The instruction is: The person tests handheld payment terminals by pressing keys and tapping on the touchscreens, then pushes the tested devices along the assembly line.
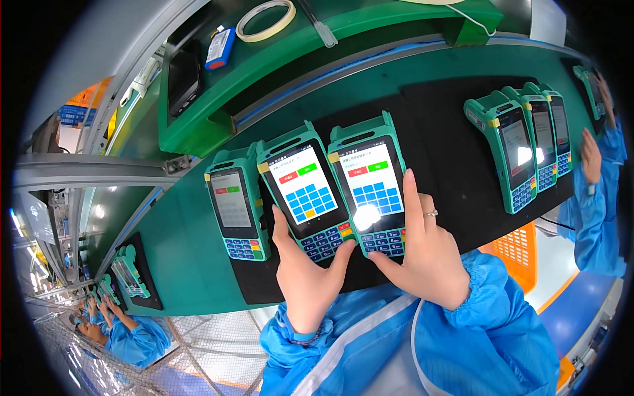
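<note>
Three green handheld payment terminals with touchscreens and blue keypads stand side by side in front of me. My left hand grips the lower part of the middle terminal, fingers along its left edge and thumb by the keypad. Around the lower part of the right-hand terminal is my right hand, index finger up its right edge, thumb at the keypad's lower left. Both these screens are bright, with a red and a green button above blue tiles. Untouched at the left, the third terminal has a dimmer screen.
A black mat lies on the green bench. Several more terminals stand at the right, near a co-worker's hand. The green shelf behind carries a tape roll, a blue battery pack and a black device.
</note>
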`<action>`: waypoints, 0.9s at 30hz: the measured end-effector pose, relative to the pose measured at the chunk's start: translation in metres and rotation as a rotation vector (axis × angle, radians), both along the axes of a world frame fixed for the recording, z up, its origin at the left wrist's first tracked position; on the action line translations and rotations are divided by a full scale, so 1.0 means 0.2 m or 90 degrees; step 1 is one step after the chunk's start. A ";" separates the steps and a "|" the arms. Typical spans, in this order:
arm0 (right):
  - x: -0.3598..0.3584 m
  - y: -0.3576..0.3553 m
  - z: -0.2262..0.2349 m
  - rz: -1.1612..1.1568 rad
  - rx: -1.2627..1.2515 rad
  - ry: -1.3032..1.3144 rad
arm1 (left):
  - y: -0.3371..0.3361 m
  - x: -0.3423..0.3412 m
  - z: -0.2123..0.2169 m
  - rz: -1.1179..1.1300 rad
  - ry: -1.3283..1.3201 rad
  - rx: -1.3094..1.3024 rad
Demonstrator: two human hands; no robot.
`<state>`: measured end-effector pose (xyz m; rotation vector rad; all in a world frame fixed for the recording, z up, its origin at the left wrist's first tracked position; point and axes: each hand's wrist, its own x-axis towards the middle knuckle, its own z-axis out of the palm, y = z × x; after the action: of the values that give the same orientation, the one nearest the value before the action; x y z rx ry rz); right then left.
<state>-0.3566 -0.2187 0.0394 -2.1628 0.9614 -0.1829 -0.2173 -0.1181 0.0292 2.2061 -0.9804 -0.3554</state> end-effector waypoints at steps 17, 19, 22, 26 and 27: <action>-0.04 0.07 -0.01 0.075 -0.326 -0.209 | 1.03 1.30 -0.07 -0.006 -0.640 0.338; -0.11 0.06 -0.06 0.026 -0.326 -0.212 | 1.27 1.57 -0.09 0.013 -0.660 0.446; -0.15 0.02 -0.08 -0.036 -0.289 -0.186 | 1.53 1.75 -0.08 0.023 -0.660 0.553; -0.14 -0.02 -0.04 -0.104 -0.279 -0.142 | 1.51 1.80 -0.05 -0.067 -0.637 0.583; -0.13 -0.03 -0.04 -0.103 -0.291 -0.156 | 1.55 1.82 -0.04 -0.104 -0.681 0.653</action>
<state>-0.3824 -0.2253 0.0308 -2.3907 1.0236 -0.7943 0.1464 0.1924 0.0219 3.3469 -1.8062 0.4522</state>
